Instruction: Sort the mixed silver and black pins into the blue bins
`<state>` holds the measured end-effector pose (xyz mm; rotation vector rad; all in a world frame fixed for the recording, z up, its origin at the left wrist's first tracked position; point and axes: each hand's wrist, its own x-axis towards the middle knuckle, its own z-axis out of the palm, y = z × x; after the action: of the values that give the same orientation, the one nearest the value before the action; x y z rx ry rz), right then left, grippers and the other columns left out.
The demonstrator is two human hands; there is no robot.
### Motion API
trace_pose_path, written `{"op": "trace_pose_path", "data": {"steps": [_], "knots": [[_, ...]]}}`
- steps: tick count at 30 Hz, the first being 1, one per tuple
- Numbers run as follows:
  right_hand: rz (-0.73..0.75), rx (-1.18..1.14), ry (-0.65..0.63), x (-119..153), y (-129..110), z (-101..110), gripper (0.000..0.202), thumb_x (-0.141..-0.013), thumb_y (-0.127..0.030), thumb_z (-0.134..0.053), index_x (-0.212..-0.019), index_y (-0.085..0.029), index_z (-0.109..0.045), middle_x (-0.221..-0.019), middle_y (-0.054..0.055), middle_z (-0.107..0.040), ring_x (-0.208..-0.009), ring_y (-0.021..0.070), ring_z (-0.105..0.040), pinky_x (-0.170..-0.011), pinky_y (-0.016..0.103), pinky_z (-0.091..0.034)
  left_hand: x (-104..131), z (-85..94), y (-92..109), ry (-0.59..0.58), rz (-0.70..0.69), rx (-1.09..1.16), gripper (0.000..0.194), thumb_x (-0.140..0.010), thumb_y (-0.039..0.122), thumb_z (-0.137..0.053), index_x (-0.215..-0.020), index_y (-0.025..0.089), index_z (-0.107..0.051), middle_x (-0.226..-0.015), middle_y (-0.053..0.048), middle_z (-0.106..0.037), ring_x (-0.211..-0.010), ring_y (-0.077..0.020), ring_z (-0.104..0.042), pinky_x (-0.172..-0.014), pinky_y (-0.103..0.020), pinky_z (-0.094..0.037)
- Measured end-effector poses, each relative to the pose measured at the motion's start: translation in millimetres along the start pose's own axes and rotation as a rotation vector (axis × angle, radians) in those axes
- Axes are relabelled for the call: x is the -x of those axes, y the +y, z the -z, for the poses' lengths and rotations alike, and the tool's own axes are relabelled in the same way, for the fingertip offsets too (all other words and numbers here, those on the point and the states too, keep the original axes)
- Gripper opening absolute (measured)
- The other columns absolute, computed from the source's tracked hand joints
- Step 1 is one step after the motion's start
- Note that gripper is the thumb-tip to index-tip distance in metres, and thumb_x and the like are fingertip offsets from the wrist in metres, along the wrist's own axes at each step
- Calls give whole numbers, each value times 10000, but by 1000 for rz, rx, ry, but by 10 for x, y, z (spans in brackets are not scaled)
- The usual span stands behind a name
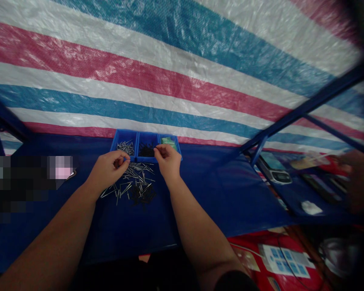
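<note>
My left hand [109, 169] is closed with curled fingers at the front of the left blue bin [114, 142], which holds thin silvery metal pins [125, 147]. What its fingers hold, if anything, is too small to tell. Pinched at the fingertips, my right hand [169, 162] is by the front right of the middle bin, where small black pieces [146, 150] lie. I cannot make out anything in that pinch. The right bin contains pale green packets [169, 141], partly behind my right hand. Between my hands, loose silvery pins [136, 173] and a black pile [142, 195] lie on the blue table.
The blue table [206, 178] meets a striped plastic sheet [176, 85] behind the bins. A blurred-out patch [24, 182] covers the left side. Blue frame bars [273, 129] stand right, with a digital scale [279, 176] and a blurred person's arm [362, 178] beyond.
</note>
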<state>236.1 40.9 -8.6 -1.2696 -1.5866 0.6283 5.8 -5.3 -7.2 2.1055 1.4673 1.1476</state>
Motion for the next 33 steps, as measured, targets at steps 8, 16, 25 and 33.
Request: {"op": "trace_pose_path", "data": {"steps": [8,16,25,33], "knots": [[79,-3,106,10,-11,-18,203,-937,-341,-608,-1042,-195,-702,-977,69,-739,-864,179,-708,-800,325,-597,-4,10,20,5,-5,-4,99,-880,259,-629,-928,190,-682,-619,46,-507,-552,-111,-494,-570,-246,-382],[153,204,7,4,-57,72,266,-955,-294,-563,-1158,-219,-719,-1027,78,-733,-834,188,-644,-842,362,-549,-8,20,38,3,-1,-13,98,-881,262,-630,-924,191,-683,-621,42,-519,-550,-113,-493,-567,-249,-383],[235,305,-185,84,-123,215,152,-890,-203,-615,-980,-203,-737,-995,76,-689,-993,223,-615,-941,373,-470,-1,32,33,-4,-1,7,95,-886,265,-634,-922,191,-683,-632,39,-522,-552,-110,-492,-565,-250,-386],[181,265,-906,201,-150,433,128,-766,-138,-710,-885,-185,-717,-826,-9,-628,-756,124,-545,-734,256,-402,-4,28,38,-12,0,5,88,-884,249,-630,-916,187,-683,-629,37,-522,-552,-108,-491,-561,-247,-382]]}}
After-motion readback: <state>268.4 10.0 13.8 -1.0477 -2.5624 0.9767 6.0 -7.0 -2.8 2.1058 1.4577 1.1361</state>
